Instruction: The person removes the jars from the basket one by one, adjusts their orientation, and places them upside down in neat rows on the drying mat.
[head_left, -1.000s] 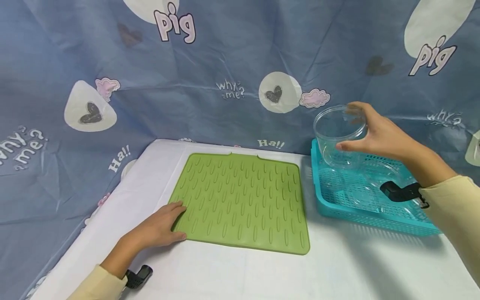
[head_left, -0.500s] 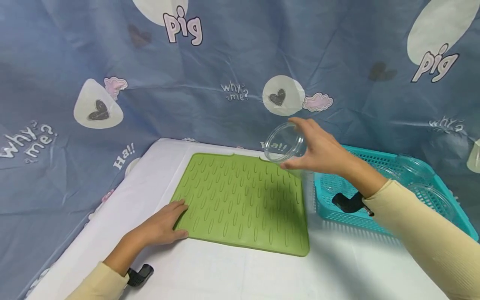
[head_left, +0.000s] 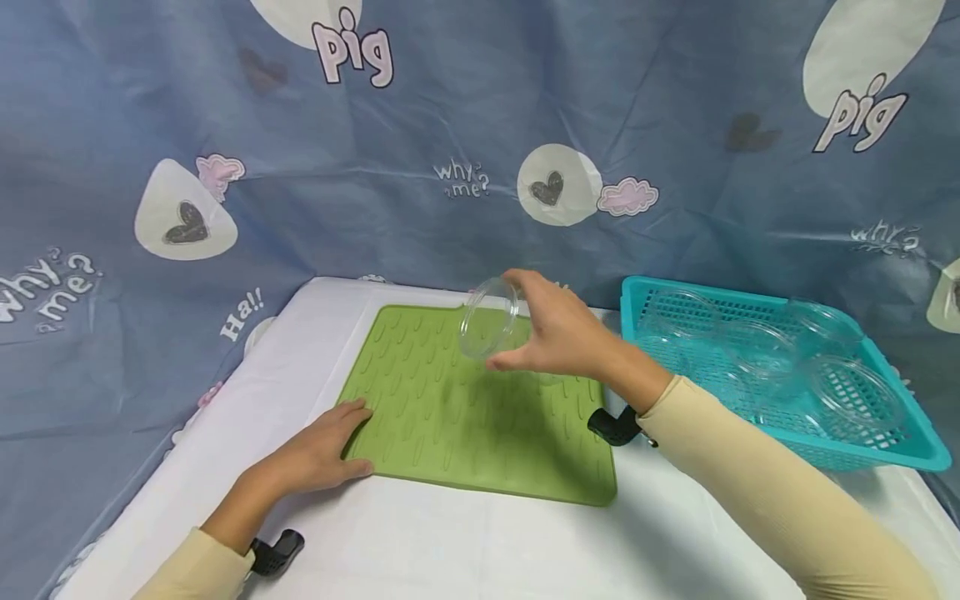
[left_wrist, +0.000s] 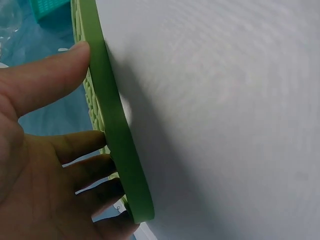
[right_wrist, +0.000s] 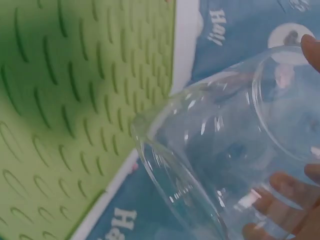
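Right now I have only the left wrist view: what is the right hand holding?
Observer: The right hand holds a clear, round, plastic-looking container.
Operator: Is it upright?
Observer: No, the head view shows it tilted.
Operator: Any more like it?
Observer: Yes, several similar clear containers sit in the turquoise rectangular plastic basket, right of the green rectangular textured mat.

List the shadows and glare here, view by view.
Head: soft shadow on the green mat below the right hand; left wrist: shadow on the white surface beside the green mat; right wrist: bright glints on the clear container, dark patch on the green mat.
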